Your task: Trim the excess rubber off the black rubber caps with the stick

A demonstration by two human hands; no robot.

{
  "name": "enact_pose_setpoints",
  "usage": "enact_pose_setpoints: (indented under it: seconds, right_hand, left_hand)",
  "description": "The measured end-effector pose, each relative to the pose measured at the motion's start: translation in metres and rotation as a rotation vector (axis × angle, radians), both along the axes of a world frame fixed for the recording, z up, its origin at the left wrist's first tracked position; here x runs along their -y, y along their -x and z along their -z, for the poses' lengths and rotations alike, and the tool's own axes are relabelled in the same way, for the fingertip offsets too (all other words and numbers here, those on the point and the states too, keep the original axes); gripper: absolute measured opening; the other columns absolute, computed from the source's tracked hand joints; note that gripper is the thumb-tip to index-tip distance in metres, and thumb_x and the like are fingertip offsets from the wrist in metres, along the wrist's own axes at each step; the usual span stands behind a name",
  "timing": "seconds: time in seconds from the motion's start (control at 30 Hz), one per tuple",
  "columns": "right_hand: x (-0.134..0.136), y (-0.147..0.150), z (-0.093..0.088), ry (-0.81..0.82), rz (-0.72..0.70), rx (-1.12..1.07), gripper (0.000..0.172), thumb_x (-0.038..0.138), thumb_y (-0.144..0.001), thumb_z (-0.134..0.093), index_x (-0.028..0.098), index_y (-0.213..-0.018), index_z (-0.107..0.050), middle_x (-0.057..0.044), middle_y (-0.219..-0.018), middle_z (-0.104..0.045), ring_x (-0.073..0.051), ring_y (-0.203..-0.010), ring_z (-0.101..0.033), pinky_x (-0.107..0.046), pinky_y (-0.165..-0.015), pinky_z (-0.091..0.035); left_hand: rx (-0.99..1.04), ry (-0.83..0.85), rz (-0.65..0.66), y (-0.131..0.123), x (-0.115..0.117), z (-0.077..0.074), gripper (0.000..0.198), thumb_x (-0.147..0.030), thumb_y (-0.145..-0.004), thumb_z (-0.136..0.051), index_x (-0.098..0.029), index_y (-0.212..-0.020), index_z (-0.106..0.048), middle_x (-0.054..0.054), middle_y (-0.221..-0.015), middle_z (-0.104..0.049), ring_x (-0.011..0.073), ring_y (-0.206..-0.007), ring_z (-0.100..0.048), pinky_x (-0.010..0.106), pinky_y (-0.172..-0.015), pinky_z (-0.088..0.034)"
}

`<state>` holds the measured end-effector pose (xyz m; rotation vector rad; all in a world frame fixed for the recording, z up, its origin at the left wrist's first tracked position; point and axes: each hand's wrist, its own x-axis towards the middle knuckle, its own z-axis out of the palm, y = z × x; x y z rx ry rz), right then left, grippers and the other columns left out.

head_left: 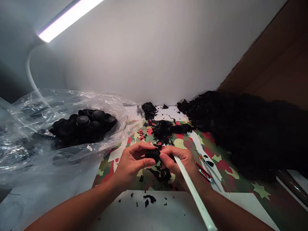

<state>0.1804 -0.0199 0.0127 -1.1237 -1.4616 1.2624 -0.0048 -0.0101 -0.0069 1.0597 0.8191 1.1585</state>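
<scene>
A small black ribbed round part (pixel 152 155), rubber-like, sits between the thumb and fingers of my left hand (pixel 131 162). My right hand (pixel 179 162) is closed right beside it, with thumb and index finger pinched at the part's right edge. A long flat white stick-like tool (pixel 193 189) is held in my right hand and slants back towards me. Its working tip is hidden by the fingers, and whether they also pinch a scrap cannot be told. Torn black scraps (pixel 160 175) lie beneath both hands.
A clear plastic bag (pixel 115 99) at left contains several black round parts (pixel 83 121). A large black heap (pixel 252 128) fills the right side near a cardboard panel (pixel 271 54). Red-handled scissors or pliers (pixel 204 172) lie on the patterned sheet (pixel 245 181). A lamp (pixel 69 21) hangs above.
</scene>
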Motion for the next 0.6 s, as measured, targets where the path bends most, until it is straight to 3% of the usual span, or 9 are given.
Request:
enact_pose_setpoints:
  seconds: [0.23, 0.4, 0.5, 0.6]
  right_hand:
    - [0.004, 0.005, -0.006, 0.062, 0.025, -0.088, 0.032, 0.042, -0.086, -0.066, 0.019, -0.064, -0.064, 0.002, -0.055, -0.051, -0.010, -0.050, -0.037, -0.024, -0.049, -0.033]
    - [0.000, 0.005, 0.002, 0.121, -0.031, -0.120, 0.035, 0.049, -0.085, -0.069, 0.019, -0.069, -0.063, 0.005, -0.053, -0.047, -0.009, -0.048, -0.033, -0.023, -0.046, -0.029]
    - [-0.007, 0.001, 0.004, 0.112, 0.008, -0.154, 0.034, 0.054, -0.089, -0.064, 0.021, -0.083, -0.061, 0.006, -0.056, -0.048, -0.009, -0.047, -0.035, -0.022, -0.045, -0.029]
    - [-0.011, -0.007, 0.000, -0.001, 0.109, -0.201, 0.039, 0.058, -0.100, -0.043, 0.024, -0.104, -0.063, 0.003, -0.065, -0.054, -0.012, -0.053, -0.045, -0.024, -0.050, -0.039]
  left_hand:
    - [0.057, -0.053, -0.061, -0.004, 0.002, -0.004, 0.011, -0.023, -0.071, -0.088, -0.021, -0.077, -0.080, 0.003, -0.084, -0.068, 0.0164, -0.081, -0.064, 0.026, -0.072, -0.053]
    - [0.010, -0.041, -0.071, -0.003, 0.003, -0.003, 0.012, -0.027, -0.072, -0.087, -0.020, -0.077, -0.079, 0.002, -0.078, -0.062, 0.0137, -0.072, -0.059, 0.024, -0.065, -0.049]
    - [0.024, -0.019, -0.078, -0.001, 0.002, -0.003, 0.016, -0.030, -0.070, -0.088, -0.019, -0.076, -0.078, 0.001, -0.077, -0.060, 0.0124, -0.069, -0.056, 0.023, -0.062, -0.048]
    - [0.028, -0.001, -0.096, 0.000, 0.000, -0.002, 0.017, -0.029, -0.069, -0.089, -0.018, -0.075, -0.078, 0.001, -0.078, -0.059, 0.0113, -0.068, -0.054, 0.022, -0.061, -0.048]
